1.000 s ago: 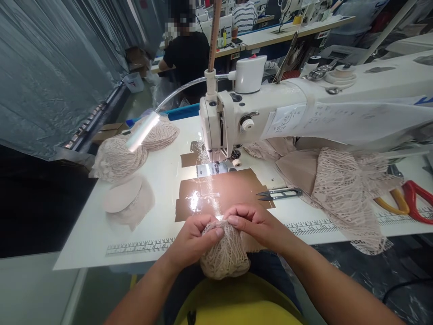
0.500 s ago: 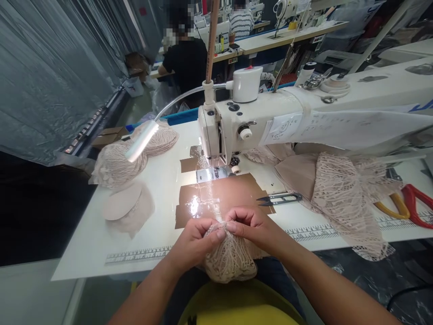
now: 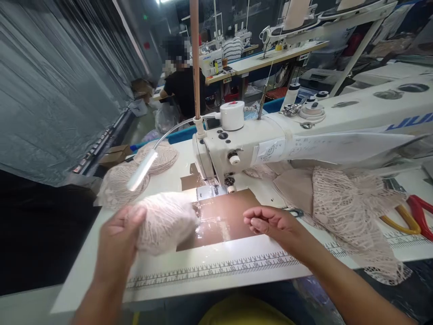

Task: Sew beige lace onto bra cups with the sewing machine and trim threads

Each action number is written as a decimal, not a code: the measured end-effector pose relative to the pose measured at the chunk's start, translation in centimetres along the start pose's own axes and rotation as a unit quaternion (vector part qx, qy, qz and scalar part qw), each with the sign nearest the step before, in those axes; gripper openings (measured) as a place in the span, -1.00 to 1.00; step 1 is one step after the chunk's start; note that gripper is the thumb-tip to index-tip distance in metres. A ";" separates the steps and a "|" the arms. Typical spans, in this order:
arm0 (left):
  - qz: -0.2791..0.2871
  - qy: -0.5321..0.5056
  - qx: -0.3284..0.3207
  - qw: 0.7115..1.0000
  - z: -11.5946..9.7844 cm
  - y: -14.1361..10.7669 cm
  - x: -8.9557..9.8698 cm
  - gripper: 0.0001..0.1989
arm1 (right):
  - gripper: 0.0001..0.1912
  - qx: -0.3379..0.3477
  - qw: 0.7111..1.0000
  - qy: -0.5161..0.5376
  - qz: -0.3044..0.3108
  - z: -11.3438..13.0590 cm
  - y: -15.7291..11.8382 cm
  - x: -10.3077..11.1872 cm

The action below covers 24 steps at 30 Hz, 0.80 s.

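My left hand grips a beige lace cup piece between thumb and fingers, at the left of the sewing area. The lace piece is blurred and hangs over the white table top. My right hand hovers over the right part of the brown taped patch, fingers curled together with nothing visible in them. Behind that hand, the end of the thread snips shows; their blades are hidden. The sewing machine stands just beyond both hands.
Stacked lace cups lie back left under a lit lamp. More lace fabric and scissors with red and yellow handles lie right. A ruler strip runs along the front edge. A co-worker sits beyond.
My hands have parted. The left has carried the lace piece up and left from the front edge; the right has let go and moved right. The camera view has tilted up.
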<state>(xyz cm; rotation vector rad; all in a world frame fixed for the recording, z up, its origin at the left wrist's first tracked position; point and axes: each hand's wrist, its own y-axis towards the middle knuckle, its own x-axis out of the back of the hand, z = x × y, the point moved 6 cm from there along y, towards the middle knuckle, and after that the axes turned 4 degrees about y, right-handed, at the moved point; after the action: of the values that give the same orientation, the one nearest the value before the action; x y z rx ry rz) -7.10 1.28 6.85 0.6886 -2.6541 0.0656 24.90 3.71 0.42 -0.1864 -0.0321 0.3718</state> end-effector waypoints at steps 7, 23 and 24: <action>0.142 0.527 -0.405 0.734 -1.9 -1.7 -13.6 -0.80 | -0.75 0.100 0.968 -0.231 0.017 3.5 2.2 -0.7; 0.327 0.313 -0.398 0.798 -1.5 -2.5 -15.4 -0.71 | -0.71 0.171 0.777 -0.605 0.003 0.2 5.3 -5.2; 0.312 0.323 -0.412 0.793 -1.2 -2.3 -15.5 -0.71 | -0.72 0.173 0.773 -0.611 -0.006 0.2 5.3 -5.2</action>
<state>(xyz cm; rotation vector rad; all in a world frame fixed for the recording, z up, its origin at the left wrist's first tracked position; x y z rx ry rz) 6.83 6.50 1.82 -0.4477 -1.8265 -0.5459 18.11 6.71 -0.34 0.4569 -1.2578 0.4259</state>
